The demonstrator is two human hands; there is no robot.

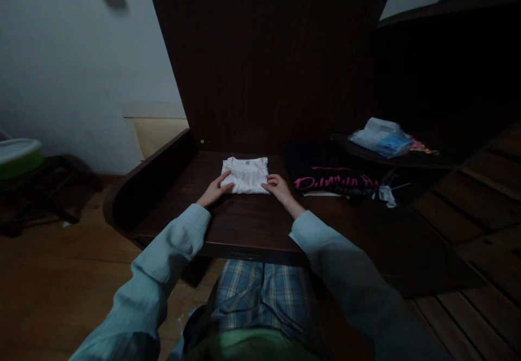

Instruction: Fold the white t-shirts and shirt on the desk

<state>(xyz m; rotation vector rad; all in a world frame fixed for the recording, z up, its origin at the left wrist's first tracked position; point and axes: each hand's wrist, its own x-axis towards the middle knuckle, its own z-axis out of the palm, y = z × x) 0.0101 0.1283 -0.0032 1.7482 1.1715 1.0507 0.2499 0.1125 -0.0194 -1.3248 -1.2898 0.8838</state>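
A folded white T-shirt (246, 174) lies on a dark wooden desk (244, 225), collar side away from me. My left hand (213, 190) touches its near left corner, thumb on top of the cloth and fingers closed at the edge. My right hand (277, 187) rests at the near right corner with fingers curled onto the fabric. Both sleeves are pale blue.
A folded black garment with pink lettering (330, 176) lies to the right of the white shirt. A clear plastic bag (380, 137) sits on a shelf at the back right. A tall dark panel rises behind the desk. A green-rimmed basin (18, 156) stands at far left.
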